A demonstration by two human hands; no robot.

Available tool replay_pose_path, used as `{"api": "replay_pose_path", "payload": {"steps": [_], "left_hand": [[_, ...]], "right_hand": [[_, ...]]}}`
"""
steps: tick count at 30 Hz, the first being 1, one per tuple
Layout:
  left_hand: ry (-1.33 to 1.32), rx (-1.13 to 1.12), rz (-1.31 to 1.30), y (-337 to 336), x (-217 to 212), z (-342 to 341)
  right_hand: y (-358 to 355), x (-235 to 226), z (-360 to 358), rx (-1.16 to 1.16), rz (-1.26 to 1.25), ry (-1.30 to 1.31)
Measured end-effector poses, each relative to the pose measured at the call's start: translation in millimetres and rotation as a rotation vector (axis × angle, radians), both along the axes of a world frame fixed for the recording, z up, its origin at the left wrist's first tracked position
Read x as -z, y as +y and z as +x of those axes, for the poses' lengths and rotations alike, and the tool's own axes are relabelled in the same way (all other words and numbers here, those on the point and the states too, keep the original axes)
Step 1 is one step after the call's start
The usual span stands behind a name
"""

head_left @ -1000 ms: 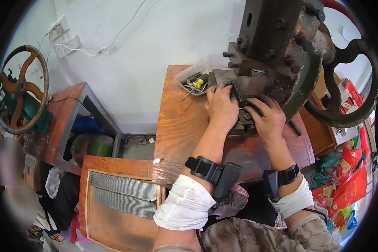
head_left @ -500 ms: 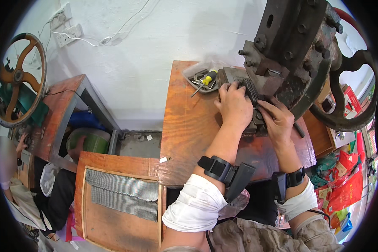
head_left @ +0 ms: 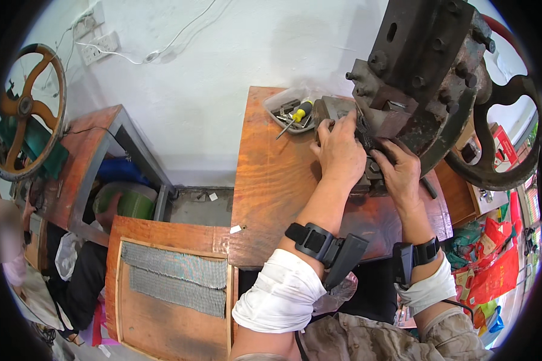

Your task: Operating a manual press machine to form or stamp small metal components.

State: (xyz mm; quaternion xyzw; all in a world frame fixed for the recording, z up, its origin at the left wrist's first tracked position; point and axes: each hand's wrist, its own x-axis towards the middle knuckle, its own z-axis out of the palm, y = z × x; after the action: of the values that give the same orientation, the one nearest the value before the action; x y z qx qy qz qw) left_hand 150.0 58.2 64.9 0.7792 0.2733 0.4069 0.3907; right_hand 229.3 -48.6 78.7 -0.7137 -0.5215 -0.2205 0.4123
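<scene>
On the dark metal bed [head_left: 329,108] of a hand press, my left hand [head_left: 343,153] lies with fingers apart, its index finger stretched along the block. Beside that finger runs a dark ridged strip [head_left: 364,129], partly covered by the hand. My right hand [head_left: 401,171] is at the strip's near end, thumb and fingers drawn together; whatever they pinch is hidden. Just above both hands hangs the press head [head_left: 424,54], a heavy dark metal block with bolts.
A clear plastic tub [head_left: 277,96] with metal bits and a yellow-black screwdriver [head_left: 303,111] stands behind the bed. The press handwheel [head_left: 503,174] is at right. Front left, a wooden tray [head_left: 162,328] bears rows of grey metal strips [head_left: 180,277]. Another person [head_left: 21,271] sits far left.
My left hand's fingers have spread, and its index finger now reaches forward along the block. My right hand's fingers have drawn in slightly at the strip's near end.
</scene>
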Motion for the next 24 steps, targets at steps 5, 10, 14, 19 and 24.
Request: {"api": "replay_pose_path", "payload": {"steps": [5,10,14,19,24], "left_hand": [[0.015,0.005,-0.022,-2,0,-1],[0.174,-0.034,0.134,-3,-6,-2],[0.191,-0.050,0.190,-6,-7,-4],[0.133,-0.116,0.231,-10,-1,-1],[0.092,-0.073,0.166,-7,4,0]], "right_hand": [[-3,-5,0,-0.039,-0.077,0.025],[-4,-9,4,-0.021,-0.211,0.017],[-5,-5,4,-0.053,-0.150,-0.023],[-5,-3,6,-0.049,-0.144,0.009],[-7,-5,8,-0.039,-0.202,0.031]]}}
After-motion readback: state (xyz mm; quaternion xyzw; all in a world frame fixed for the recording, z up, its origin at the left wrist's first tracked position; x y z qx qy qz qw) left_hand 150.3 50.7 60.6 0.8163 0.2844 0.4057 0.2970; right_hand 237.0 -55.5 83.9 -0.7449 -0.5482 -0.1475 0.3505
